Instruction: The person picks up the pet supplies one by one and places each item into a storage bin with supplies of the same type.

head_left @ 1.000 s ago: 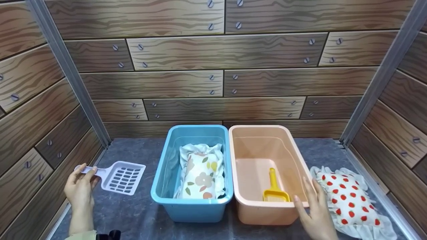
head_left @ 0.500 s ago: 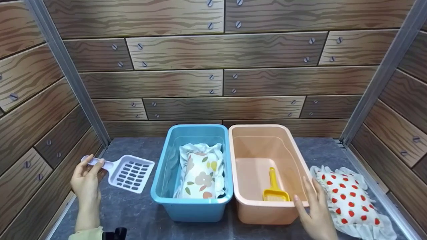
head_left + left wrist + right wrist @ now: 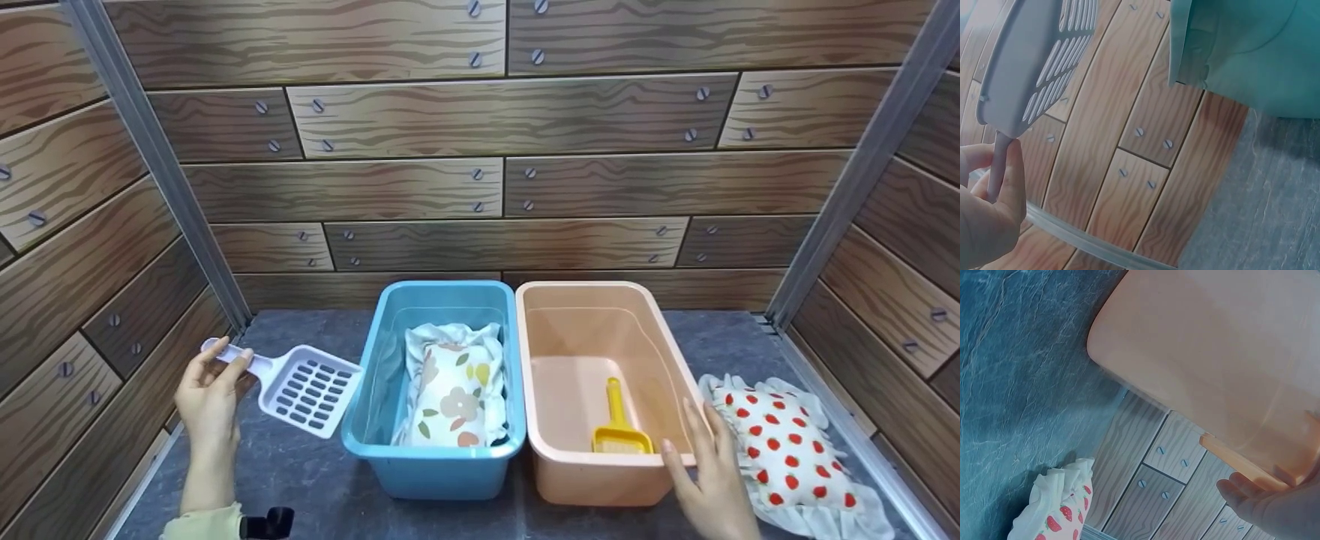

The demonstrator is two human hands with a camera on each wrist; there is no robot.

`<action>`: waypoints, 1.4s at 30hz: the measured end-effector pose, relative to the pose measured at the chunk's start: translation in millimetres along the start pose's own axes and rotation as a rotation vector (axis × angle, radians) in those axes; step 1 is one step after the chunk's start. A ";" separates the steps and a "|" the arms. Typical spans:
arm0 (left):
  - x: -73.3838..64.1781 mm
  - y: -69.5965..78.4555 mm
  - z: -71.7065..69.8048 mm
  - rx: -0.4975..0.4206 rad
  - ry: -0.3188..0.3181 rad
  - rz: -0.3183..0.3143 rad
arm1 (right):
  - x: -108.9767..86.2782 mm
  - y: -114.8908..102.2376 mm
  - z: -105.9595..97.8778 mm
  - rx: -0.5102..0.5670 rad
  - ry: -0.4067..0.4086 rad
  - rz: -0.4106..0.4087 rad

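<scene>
My left hand (image 3: pixel 210 401) pinches the handle of a pale lilac slotted litter scoop (image 3: pixel 311 390), whose head overlaps the left rim of the blue tub (image 3: pixel 431 472) in the head view. From the left wrist view, the scoop (image 3: pixel 1022 67) stands up out of the thumb and fingers, above the floor. At the front right corner of the peach tub (image 3: pixel 592 480), my right hand (image 3: pixel 709 480) rests with its fingers extended along the rim. A small yellow scoop (image 3: pixel 617 427) lies inside that tub. Inside the blue one is a flower-print pillow (image 3: pixel 456 397) with a ruffled edge.
A strawberry-print pillow (image 3: pixel 791 450) with white ruffles lies right of the peach tub, near the right wall. Both tubs stand side by side on the dark grey floor (image 3: pixel 300 487). Wood-patterned walls (image 3: pixel 420 187) close in the back and both sides.
My left hand has carried the lilac litter scoop rightward and slightly up, bringing its head over to the blue tub's left rim. The right hand stays at the peach tub.
</scene>
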State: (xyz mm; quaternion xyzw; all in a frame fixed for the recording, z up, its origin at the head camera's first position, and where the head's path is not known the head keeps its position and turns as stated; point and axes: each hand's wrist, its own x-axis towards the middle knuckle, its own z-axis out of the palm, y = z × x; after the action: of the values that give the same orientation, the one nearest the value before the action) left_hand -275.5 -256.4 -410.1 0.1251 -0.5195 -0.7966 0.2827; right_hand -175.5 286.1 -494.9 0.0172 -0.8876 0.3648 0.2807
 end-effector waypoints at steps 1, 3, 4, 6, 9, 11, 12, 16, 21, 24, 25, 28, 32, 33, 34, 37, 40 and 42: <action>-0.7 0.0 0.9 0.012 -0.004 0.003 | -0.1 -0.1 0.0 -0.004 -0.004 0.005; -2.1 -0.3 2.9 0.034 -0.009 0.004 | -0.2 -0.3 -0.1 -0.012 -0.012 0.014; -2.8 -0.5 4.0 0.042 -0.013 0.004 | -0.1 -0.4 -0.2 -0.018 -0.017 0.018; -4.2 -0.8 6.5 0.051 -0.020 0.004 | -0.2 -0.3 -0.5 -0.019 -0.018 0.024; -5.6 -1.2 10.3 0.055 -0.034 0.008 | 0.1 -0.2 -0.5 -0.018 -0.020 0.030; -6.3 -1.5 12.3 0.066 -0.039 0.012 | -0.2 0.5 0.2 -0.007 -0.010 0.019; -6.5 -1.7 13.1 0.075 -0.042 0.016 | -0.4 0.9 0.7 0.002 -0.002 0.010; -7.9 -2.2 15.6 0.105 -0.051 0.029 | -1.4 2.3 2.3 0.026 0.026 -0.024; -11.0 -1.7 18.9 0.119 -0.064 0.037 | -1.3 1.9 1.8 0.007 0.019 -0.013; -13.0 -1.1 22.0 0.127 -0.073 0.049 | -0.6 1.6 1.2 0.003 0.016 -0.009; -13.8 -0.9 23.0 0.136 -0.078 0.054 | -0.5 1.4 1.0 0.000 0.014 -0.009; -16.1 -0.7 26.1 0.156 -0.094 0.068 | -0.2 1.5 0.9 0.003 0.017 -0.010; -19.6 -0.3 29.6 0.184 -0.114 0.085 | -0.2 1.3 0.8 -0.001 0.010 0.000; -20.3 -0.1 30.6 0.184 -0.118 0.090 | -0.3 1.3 0.8 0.001 0.011 0.000; -21.1 0.2 31.7 0.189 -0.121 0.096 | -0.3 1.4 0.9 0.002 0.012 0.000; -23.0 1.4 35.0 0.209 -0.133 0.103 | -0.4 1.7 1.4 0.008 0.023 -0.009; -24.3 1.9 37.9 0.232 -0.147 0.102 | -0.6 1.9 2.0 0.011 0.034 -0.020; -25.2 1.9 39.0 0.253 -0.151 0.100 | -0.9 2.3 3.1 0.020 0.041 -0.030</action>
State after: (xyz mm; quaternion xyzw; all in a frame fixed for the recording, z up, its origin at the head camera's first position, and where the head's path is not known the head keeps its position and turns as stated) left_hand -273.8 -212.9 -394.0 0.0734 -0.6409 -0.7169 0.2642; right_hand -176.8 285.5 -498.5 0.0256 -0.8774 0.3700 0.3042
